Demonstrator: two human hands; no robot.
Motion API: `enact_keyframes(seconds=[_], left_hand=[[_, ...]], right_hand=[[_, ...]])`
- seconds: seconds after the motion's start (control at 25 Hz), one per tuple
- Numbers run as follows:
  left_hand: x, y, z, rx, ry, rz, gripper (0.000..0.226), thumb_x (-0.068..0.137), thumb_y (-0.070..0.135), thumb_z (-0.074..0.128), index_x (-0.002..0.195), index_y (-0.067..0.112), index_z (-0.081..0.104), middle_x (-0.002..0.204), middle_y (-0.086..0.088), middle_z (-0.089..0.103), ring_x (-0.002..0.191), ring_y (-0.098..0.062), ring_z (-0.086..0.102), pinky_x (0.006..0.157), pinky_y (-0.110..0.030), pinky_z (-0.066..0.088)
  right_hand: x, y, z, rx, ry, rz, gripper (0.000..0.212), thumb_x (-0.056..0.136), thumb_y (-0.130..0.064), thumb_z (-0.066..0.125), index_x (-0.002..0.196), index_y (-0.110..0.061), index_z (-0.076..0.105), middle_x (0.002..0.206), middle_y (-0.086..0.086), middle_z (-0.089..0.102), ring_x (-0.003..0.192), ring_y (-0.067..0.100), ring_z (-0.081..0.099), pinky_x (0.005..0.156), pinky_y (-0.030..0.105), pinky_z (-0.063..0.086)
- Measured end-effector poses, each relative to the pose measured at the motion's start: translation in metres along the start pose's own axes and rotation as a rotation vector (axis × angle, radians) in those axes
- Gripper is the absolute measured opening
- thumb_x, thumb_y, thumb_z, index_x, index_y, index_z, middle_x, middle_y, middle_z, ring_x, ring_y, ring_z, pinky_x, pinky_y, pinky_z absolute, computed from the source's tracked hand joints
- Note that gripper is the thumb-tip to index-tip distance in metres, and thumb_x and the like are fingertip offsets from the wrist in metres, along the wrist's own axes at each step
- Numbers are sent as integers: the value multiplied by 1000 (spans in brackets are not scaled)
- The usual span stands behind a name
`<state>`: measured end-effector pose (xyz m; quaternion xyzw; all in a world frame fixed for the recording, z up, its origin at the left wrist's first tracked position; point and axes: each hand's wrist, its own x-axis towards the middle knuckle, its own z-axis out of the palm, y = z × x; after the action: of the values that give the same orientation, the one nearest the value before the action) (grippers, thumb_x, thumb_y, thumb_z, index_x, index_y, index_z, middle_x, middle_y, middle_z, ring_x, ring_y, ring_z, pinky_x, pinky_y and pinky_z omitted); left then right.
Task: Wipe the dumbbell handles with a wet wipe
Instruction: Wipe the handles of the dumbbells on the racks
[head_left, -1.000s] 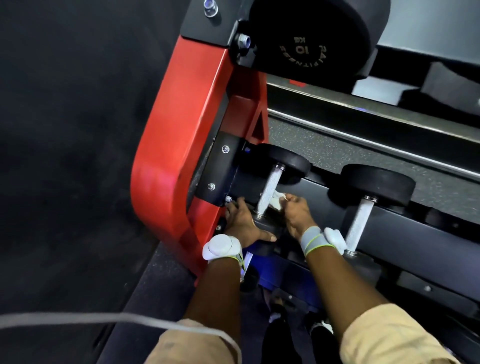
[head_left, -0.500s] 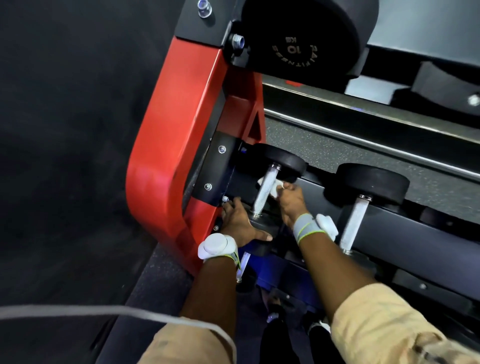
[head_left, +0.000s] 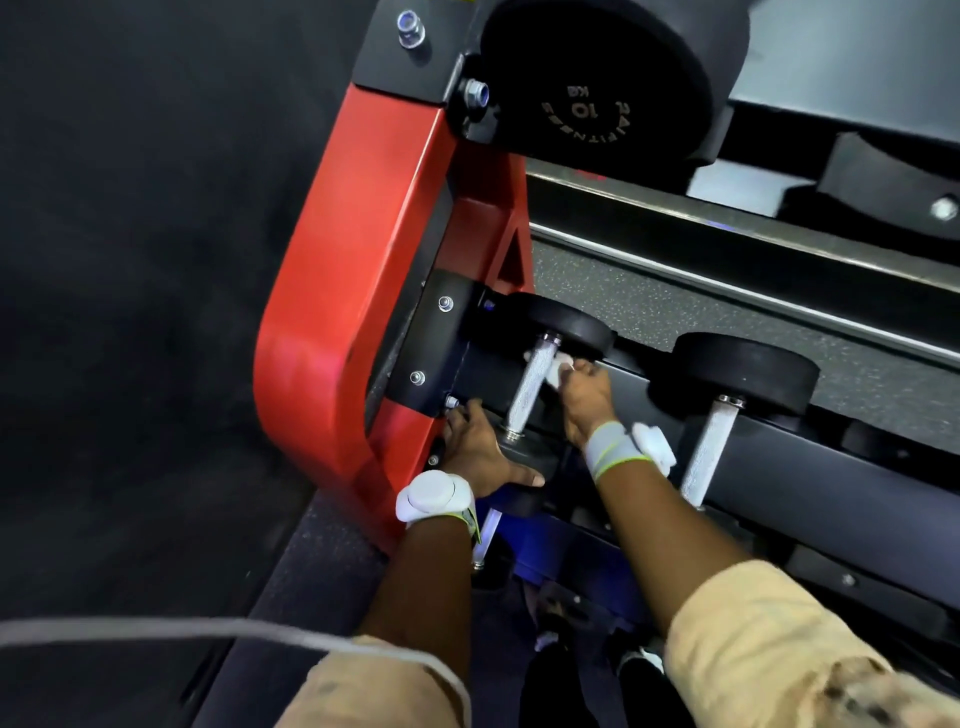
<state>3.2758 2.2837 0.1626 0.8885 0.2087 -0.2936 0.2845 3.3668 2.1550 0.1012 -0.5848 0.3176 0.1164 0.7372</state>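
A small black dumbbell lies on the rack's lower shelf, its knurled silver handle pointing away from me. My right hand pinches a white wet wipe against the upper right side of that handle, near the far head. My left hand lies flat over the near black head, fingers spread and gripping it. A second dumbbell with a silver handle rests to the right, untouched.
The red end frame of the rack stands just left of my hands. A large 10 kg dumbbell head sits on the upper shelf above. Dark floor lies to the left. A grey cable crosses the lower left.
My right hand has slid the wipe up the handle, from its lower middle toward the far head. The left hand has stayed on the near head.
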Motion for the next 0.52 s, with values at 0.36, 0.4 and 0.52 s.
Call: enact_keyframes(seconds=[0.36,0.4,0.52], left_hand=[[0,0,1,-9,8,4,143,33,55,94,146,20,14,151,-16,16,143,-34,16,117,-48,26],[-1,-1,1,-7,6,3,143,33,55,94,146,20,14,151,-16,17,143,-34,16,117,-47,25],[-3,0,0,-14,5,-1,144,32,56,94,147,22,14,151,-15,17,143,-34,17,116,-48,27]], right_hand=[[1,-8,15,218,-24,38,15,79,7,65,84,-7,64,91,18,68,79,23,64,85,43,54],[1,-7,16,229,-24,35,13,80,5,65,87,-6,63,93,17,68,79,21,66,85,41,54],[-8,-6,11,178,110,21,31,92,6,51,71,-15,45,70,2,50,56,4,53,69,28,44]])
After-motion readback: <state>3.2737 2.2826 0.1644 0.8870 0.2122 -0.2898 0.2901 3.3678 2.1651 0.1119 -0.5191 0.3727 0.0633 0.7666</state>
